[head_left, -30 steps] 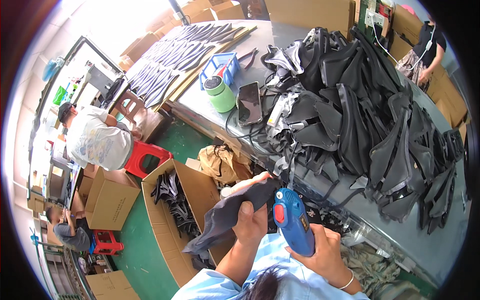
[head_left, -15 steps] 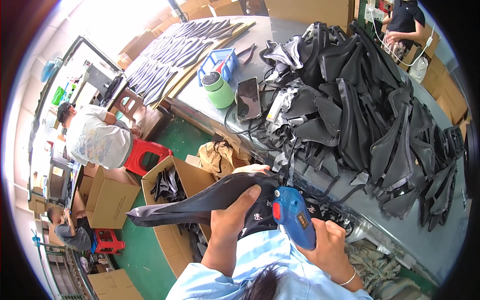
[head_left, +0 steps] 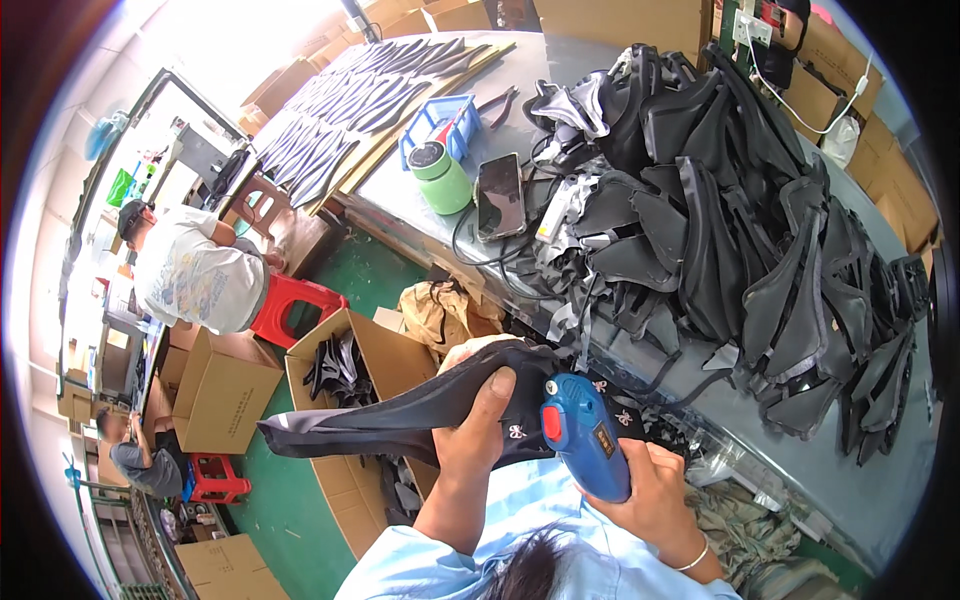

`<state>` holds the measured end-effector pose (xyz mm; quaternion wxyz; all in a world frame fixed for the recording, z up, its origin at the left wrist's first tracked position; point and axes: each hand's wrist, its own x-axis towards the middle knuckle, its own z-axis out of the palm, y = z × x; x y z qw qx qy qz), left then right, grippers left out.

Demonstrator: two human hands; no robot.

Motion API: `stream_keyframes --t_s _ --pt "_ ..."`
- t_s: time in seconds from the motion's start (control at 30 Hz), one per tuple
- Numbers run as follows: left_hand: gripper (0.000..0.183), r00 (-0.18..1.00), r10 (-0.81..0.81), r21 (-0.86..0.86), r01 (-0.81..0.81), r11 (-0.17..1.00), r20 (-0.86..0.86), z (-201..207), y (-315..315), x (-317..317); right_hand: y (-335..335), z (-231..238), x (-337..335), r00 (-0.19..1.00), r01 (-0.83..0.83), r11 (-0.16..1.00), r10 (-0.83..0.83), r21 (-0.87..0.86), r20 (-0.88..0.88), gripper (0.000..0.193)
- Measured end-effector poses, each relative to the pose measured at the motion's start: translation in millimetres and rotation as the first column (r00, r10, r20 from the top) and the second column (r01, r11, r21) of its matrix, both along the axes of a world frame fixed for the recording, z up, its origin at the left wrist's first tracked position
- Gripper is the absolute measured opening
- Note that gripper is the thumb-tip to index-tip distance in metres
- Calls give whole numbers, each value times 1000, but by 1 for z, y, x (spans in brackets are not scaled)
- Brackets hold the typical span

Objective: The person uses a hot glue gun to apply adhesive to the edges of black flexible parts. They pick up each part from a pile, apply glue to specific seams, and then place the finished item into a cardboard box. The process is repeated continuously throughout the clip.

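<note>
My left hand (head_left: 472, 420) grips a long, curved black padded piece (head_left: 365, 420), thumb on top and fingers behind it. Its narrow end points left over an open carton. In my right hand (head_left: 655, 500) is a blue handheld power tool (head_left: 592, 440) with a red button and a small dark panel. The tool's top end is close to the right end of the piece; whether they touch I cannot tell, as its tip is hidden. On the grey table ahead lies a large heap of similar black padded pieces (head_left: 715, 230).
A green bottle (head_left: 440, 180), a phone (head_left: 499, 198), a blue basket (head_left: 465, 125) and pliers (head_left: 500, 105) are on the table. More dark pieces (head_left: 350, 110) lie in rows on a board. The open carton (head_left: 375, 350) stands at left. Two people sit on red stools (head_left: 300, 308).
My left hand has tilted the black piece slightly, and its right end has shifted. The tool has moved a little left. The person at the back right is now mostly out of view.
</note>
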<state>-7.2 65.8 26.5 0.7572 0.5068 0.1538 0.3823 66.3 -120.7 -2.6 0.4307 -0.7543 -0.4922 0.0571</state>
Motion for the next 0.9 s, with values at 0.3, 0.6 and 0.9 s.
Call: stream_keyframes --t_s 0.3,0.6,0.9 --pt "37 993 -5 86 15 996 -116 -2 -1 1 3 4 -4 996 -7 1000 9 19 -88 50" --pt "21 907 -192 167 269 948 -375 23 22 -6 -2 2 0 997 9 999 -6 -31 82 53" --pt "29 810 -112 644 533 549 -575 21 46 -2 2 6 -1 999 -50 999 50 -20 6 45"
